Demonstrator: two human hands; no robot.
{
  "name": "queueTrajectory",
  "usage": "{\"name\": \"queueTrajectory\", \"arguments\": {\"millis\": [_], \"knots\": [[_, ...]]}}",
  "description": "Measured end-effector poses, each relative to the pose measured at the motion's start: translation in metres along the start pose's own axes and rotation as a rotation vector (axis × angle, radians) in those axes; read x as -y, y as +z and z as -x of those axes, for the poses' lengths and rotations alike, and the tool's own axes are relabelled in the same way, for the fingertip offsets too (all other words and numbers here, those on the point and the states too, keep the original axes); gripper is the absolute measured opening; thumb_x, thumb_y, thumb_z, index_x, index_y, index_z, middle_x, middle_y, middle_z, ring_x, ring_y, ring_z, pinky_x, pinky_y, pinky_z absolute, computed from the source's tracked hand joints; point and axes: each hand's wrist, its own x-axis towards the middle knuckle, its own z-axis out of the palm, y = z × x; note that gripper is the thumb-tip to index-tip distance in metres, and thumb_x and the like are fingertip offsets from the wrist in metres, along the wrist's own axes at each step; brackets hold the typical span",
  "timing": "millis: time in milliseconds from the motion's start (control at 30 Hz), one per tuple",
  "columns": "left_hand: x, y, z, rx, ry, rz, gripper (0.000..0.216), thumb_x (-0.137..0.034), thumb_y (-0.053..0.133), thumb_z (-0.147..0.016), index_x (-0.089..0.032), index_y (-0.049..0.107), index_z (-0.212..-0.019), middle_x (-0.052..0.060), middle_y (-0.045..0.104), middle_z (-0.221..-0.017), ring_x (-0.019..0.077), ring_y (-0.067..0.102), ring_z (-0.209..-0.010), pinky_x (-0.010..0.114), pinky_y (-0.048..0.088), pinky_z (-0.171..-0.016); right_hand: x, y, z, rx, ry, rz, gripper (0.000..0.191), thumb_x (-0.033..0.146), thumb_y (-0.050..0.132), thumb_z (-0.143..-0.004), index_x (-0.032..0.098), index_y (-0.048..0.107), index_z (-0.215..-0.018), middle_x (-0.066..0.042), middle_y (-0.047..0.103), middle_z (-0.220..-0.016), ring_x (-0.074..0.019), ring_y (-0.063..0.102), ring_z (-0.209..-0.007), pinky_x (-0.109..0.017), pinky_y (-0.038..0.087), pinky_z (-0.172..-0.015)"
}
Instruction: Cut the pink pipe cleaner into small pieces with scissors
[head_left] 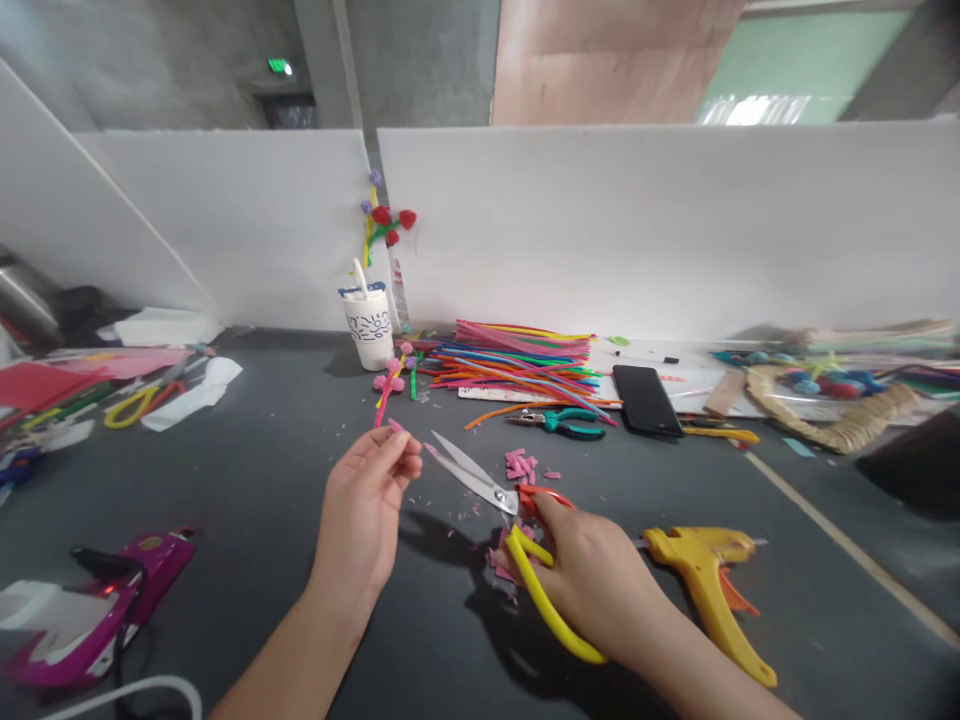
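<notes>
My left hand [367,495] is closed in a pinch on a small pink pipe cleaner piece [396,427], mostly covered by the fingers. My right hand [596,570] grips scissors [476,482] by their yellow and red handles. The blades are parted and point toward my left fingertips. A tiny pink bit [430,449] shows at the lower blade's tip. Beyond the scissors lies a small heap of cut pink pieces [520,466]. More pink clippings [501,566] lie under my right hand, partly hidden by it, with fine fluff scattered on the dark table [277,450].
At the back are a bundle of coloured pipe cleaners [517,365], pliers [559,422], a phone [647,400] and a white cup [370,330]. A yellow glue gun [705,575] lies right; a purple corded device [142,590] lies left. A white partition [637,220] stands behind.
</notes>
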Motion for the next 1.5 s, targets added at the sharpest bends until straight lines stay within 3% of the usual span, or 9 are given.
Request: {"name": "queueTrajectory", "arguments": {"millis": [200,367,500,767,900,1000,1200,1400,1500], "knots": [[0.0,-0.001,0.0,0.015,0.067,-0.072,0.003,-0.018,0.061,-0.071,-0.015,0.061,-0.071,-0.001,0.058,-0.067,0.0078,0.051,-0.059,0.019,0.04,-0.056,-0.004,-0.004,-0.005,0.005,0.052,0.18,0.034,0.054,0.041,-0.078,0.021,0.052,-0.076,-0.003,0.064,-0.06,-0.0215,0.059,-0.054,-0.026,0.021,-0.044],[0.0,0.002,0.005,0.106,0.183,-0.447,0.007,-0.023,0.057,-0.074,-0.017,0.059,-0.073,0.001,0.063,-0.075,0.0073,0.045,-0.053,0.021,0.038,-0.052,-0.01,-0.006,-0.006,-0.083,0.001,0.276,0.031,0.05,0.047,-0.076,0.021,0.056,-0.081,-0.002,0.065,-0.064,-0.0216,0.061,-0.059,-0.027,0.022,-0.045],[0.002,0.0,0.005,0.14,0.179,-0.676,0.01,-0.028,0.053,-0.077,-0.018,0.055,-0.075,0.001,0.065,-0.077,0.0072,0.04,-0.047,0.02,0.035,-0.046,-0.013,-0.006,-0.006,-0.148,-0.016,0.299,0.032,0.05,0.049,-0.075,0.02,0.057,-0.084,-0.003,0.065,-0.066,-0.0216,0.061,-0.062,-0.027,0.027,-0.047],[0.008,-0.007,-0.005,0.121,0.139,-0.717,0.014,-0.033,0.051,-0.077,-0.019,0.053,-0.076,0.0,0.06,-0.073,0.008,0.038,-0.047,0.02,0.032,-0.044,-0.013,-0.009,-0.005,-0.158,-0.063,0.317,0.033,0.046,0.053,-0.072,0.018,0.057,-0.088,-0.005,0.066,-0.072,-0.0235,0.061,-0.068,-0.029,0.034,-0.054],[0.007,-0.01,-0.008,0.044,0.179,-0.746,0.015,-0.034,0.055,-0.074,-0.019,0.057,-0.077,-0.005,0.045,-0.055,0.0087,0.035,-0.047,0.019,0.028,-0.043,-0.015,-0.009,-0.007,-0.14,-0.024,0.279,0.027,0.042,0.052,-0.073,0.018,0.056,-0.086,-0.006,0.066,-0.074,-0.0238,0.061,-0.067,-0.028,0.032,-0.051],[0.007,-0.007,-0.004,0.106,0.087,-0.642,0.015,-0.034,0.055,-0.074,-0.019,0.056,-0.074,-0.006,0.045,-0.055,0.007,0.033,-0.045,0.018,0.025,-0.041,-0.016,-0.009,-0.009,-0.113,0.086,0.108,0.025,0.042,0.049,-0.075,0.018,0.055,-0.079,-0.005,0.063,-0.066,-0.0209,0.057,-0.059,-0.026,0.03,-0.048],[0.016,0.009,0.016,0.521,-0.387,-0.46,0.016,-0.032,0.056,-0.073,-0.016,0.055,-0.072,-0.003,0.052,-0.06,0.0038,0.031,-0.04,0.017,0.02,-0.038,-0.001,-0.018,-0.007,0.06,0.103,-0.804,0.019,0.032,0.037,-0.079,0.019,0.049,-0.071,0.006,0.043,-0.043,-0.011,0.046,-0.042,-0.022,0.037,-0.046],[0.024,0.014,0.028,0.715,-0.576,-0.435,0.017,-0.029,0.058,-0.072,-0.013,0.058,-0.068,-0.001,0.054,-0.06,0.0033,0.032,-0.04,0.017,0.021,-0.037,0.009,-0.027,-0.003,0.175,0.105,-0.918,0.017,0.029,0.044,-0.076,0.019,0.047,-0.062,0.008,0.043,-0.037,-0.0078,0.042,-0.035,-0.019,0.036,-0.041],[0.024,0.014,0.028,0.706,-0.56,-0.483,0.018,-0.03,0.058,-0.072,-0.012,0.06,-0.071,0.001,0.056,-0.063,0.0038,0.036,-0.041,0.016,0.025,-0.038,0.007,-0.025,-0.003,0.17,0.144,-0.938,0.019,0.027,0.047,-0.074,0.019,0.044,-0.058,0.008,0.041,-0.035,-0.0065,0.039,-0.033,-0.018,0.034,-0.039]]}}
